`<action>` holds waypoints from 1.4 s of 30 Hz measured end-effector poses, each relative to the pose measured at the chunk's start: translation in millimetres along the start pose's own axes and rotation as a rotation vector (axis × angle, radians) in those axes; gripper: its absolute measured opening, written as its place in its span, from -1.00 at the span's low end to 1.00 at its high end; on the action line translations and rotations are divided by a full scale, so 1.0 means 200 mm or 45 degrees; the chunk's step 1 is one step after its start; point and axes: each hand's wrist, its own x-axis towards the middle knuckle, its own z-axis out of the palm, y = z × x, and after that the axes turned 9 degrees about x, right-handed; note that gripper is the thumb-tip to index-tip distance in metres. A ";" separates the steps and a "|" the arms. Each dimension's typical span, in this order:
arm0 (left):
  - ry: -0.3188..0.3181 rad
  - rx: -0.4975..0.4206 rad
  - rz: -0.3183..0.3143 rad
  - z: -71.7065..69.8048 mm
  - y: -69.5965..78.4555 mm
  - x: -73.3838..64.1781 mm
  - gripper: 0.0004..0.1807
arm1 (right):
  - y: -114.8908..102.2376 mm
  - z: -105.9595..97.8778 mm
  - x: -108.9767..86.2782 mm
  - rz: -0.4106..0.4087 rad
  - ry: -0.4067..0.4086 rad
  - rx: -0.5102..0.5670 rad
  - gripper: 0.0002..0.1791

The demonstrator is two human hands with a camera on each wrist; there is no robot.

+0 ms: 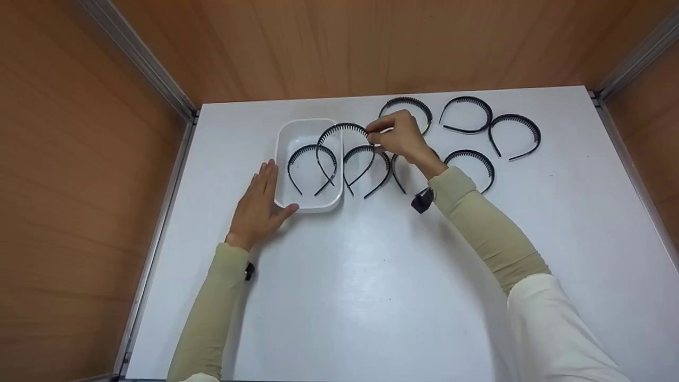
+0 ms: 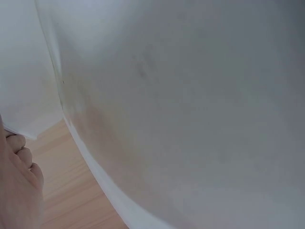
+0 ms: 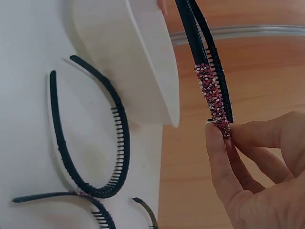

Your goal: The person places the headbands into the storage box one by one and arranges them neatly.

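A white desk (image 1: 329, 318) with a smooth, faintly glossy top filled most of the space, a soft patch of pale light reflected near its middle and a few tiny dark specks scattered over it. Around it stood wood-grain panels in warm orange-brown — a back wall (image 1: 339, 48), a left wall (image 1: 69, 212) and a right wall (image 1: 655, 122) — with grey metal rails (image 1: 144, 58) running up the two far corners and along the side edges.
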 end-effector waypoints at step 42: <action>0.020 -0.017 0.038 0.00 -0.01 0.00 0.20 | 0.07 0.36 0.28 -0.132 0.090 -0.377 -0.79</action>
